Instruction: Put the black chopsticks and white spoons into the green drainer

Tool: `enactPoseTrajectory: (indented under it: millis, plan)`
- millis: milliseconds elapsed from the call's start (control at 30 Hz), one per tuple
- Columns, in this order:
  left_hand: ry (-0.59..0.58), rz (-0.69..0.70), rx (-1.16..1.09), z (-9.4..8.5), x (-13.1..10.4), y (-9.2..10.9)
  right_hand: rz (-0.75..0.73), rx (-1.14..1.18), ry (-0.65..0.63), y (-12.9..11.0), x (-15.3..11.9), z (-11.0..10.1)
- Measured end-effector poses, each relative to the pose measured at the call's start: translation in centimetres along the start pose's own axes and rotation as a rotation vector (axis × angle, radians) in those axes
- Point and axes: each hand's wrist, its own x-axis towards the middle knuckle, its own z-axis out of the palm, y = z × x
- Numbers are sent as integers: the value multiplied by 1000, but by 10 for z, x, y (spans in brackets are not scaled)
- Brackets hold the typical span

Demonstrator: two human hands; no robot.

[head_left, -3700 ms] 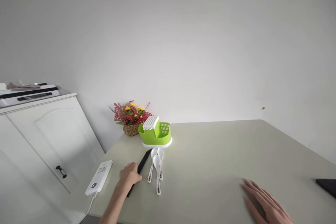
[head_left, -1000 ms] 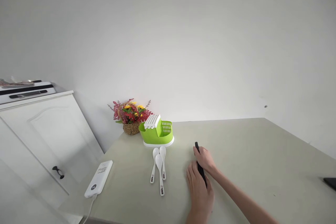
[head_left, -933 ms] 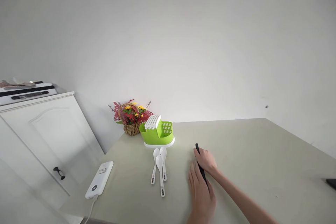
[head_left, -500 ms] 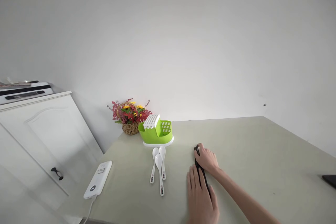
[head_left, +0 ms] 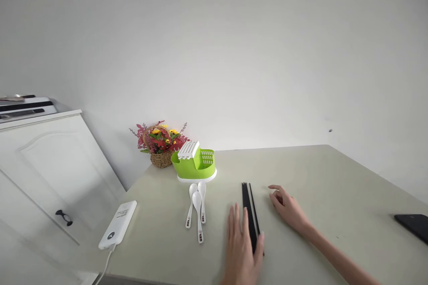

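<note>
1. Far L: white panelled cabinet [head_left: 50, 160] w/ black bow-shaped handle [head_left: 64, 217]; flat white-and-black case [head_left: 23, 109] on top, cut off by frame edge.
2. Nr L edge of smooth pale grey-green table [head_left: 301, 178]: white rectangular device [head_left: 118, 224] w/ dark round spot; white cable [head_left: 106, 265] runs off its near end, past table edge.
3. Back L, nr wall: brown woven basket [head_left: 162, 159], full of red + yellow flowers [head_left: 160, 138].
4. Just R & slightly in front: bright green plastic caddy [head_left: 194, 170], white slatted top [head_left: 189, 150], white base.
5. In front of caddy: 3 white spoons [head_left: 197, 200], grouped, bowls twd caddy, dark print on handle ends; middle one sits nearest viewer.
6. L hand [head_left: 241, 249]: palm down, fingers straight & spread, not clenched; over lower end of sticks, thumb across to R.
7. Bundle of thin black chopsticks [head_left: 246, 198]: on table, R of spoons, btwn hands, far ends twd wall. Single black chopstick [head_left: 254, 208] just R of bundle, slight gap at far end.
8. R hand [head_left: 286, 207]: released, index extended, other fingers loosely bent; R of single stick, apart from it. Can't tell if it touches table.
9. Far R: flat black rectangular object [head_left: 413, 226] on table, partly out of frame.
</note>
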Motion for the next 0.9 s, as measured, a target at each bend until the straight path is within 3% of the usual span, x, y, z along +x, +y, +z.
enactPoseTrajectory:
  millis: [200, 367, 667, 900]
  plan:
    - [247, -189, 197, -36, 22, -63, 22, 11, 33, 5, -18, -6]
    - [156, -363, 405, -39, 32, -106, -15, -18, 17, -2, -19, -1]
    - [-67, -479, 588, -57, 45, -120, -20, -46, 8, -4, -21, -2]
    - [-164, -306, 655, -54, 38, -115, -18, -29, 16, -2, -21, 0]
